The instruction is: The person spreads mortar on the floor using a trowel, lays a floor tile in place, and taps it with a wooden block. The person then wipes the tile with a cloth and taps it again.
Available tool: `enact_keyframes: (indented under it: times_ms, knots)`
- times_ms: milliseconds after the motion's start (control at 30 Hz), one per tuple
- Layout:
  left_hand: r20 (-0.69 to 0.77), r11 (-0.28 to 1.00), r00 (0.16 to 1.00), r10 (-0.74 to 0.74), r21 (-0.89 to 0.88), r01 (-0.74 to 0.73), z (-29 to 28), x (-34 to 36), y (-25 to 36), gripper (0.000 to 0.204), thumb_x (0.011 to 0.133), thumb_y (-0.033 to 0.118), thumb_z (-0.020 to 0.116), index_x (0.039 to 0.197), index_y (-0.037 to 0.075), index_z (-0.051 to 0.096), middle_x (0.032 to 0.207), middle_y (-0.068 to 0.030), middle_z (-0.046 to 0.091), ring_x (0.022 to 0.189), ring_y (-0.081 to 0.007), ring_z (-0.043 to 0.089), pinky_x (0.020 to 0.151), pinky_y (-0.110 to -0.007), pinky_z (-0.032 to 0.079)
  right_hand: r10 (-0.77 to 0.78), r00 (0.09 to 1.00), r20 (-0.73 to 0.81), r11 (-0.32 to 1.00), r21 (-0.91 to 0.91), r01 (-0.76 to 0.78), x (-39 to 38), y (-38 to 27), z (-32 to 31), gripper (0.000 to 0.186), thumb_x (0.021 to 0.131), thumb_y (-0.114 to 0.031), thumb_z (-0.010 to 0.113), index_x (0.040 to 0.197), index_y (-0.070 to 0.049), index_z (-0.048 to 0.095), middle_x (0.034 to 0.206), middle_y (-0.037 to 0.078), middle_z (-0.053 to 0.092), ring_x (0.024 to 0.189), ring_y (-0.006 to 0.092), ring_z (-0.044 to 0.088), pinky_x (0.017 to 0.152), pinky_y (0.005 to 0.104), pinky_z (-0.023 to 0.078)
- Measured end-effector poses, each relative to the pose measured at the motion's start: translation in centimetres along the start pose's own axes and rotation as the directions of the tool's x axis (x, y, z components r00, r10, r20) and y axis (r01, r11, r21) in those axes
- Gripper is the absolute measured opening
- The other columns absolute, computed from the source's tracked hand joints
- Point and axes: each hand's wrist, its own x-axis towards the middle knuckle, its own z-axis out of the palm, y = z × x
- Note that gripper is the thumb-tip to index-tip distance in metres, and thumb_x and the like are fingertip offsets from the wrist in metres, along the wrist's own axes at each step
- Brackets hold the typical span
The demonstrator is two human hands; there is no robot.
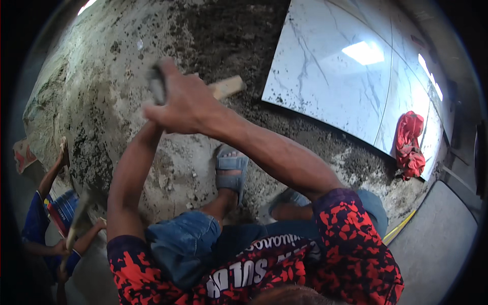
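Observation:
My right hand [185, 99] reaches across to the left over rough, wet mortar [223, 35]. Its thumb and fingers curve round a dark grey object [156, 86] whose kind is blurred. A pale wooden piece [230, 87], like a handle or short block, sticks out beyond the back of that hand; whether it joins the grey object is hidden. My left forearm [133, 168] comes up beneath, and its hand is covered by the right one. To the right lie large white marble-patterned tiles [325, 71], specked with mortar near their left and lower edges.
A bunched red cloth [409, 145] lies at the tiles' right side. A grey panel [432, 249] stands lower right beside a yellow strip [399, 229]. At the left, another person in blue grips a long handle [76, 226] beside a blue bucket [65, 207]. My sandalled foot [230, 170] rests on crumbly mortar.

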Motion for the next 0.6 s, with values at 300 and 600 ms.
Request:
enact_keyframes:
  times_ms: [300,600]
  knots:
    - [0.015,0.767,1.000,-0.021,0.642,0.007,-0.5,-1.6,-1.2,0.059,0.081,0.004,0.052,0.135,0.001,0.027,0.129,-0.0184,0.044,0.120,-0.0338,0.044,0.104,-0.041,0.035,-0.068,0.997,0.029,0.997,0.023,0.068,2.2,-1.5,-1.3,0.067,0.069,-0.034,0.061,0.120,0.002,0.036,0.092,0.024,0.059,0.074,0.0337,0.062,0.068,0.0413,0.051]
    - [0.020,0.395,0.997,0.075,0.918,-0.048,-0.1,0.3,-0.4,0.058,0.081,0.008,0.049,0.137,0.006,0.032,0.133,-0.0211,0.043,0.124,-0.0369,0.039,0.104,-0.041,0.032,0.036,0.979,-0.201,0.996,-0.071,-0.051,5.8,3.5,-4.1,0.074,0.068,-0.041,0.063,0.122,0.003,0.038,0.097,0.028,0.060,0.086,0.0389,0.062,0.078,0.0425,0.049]
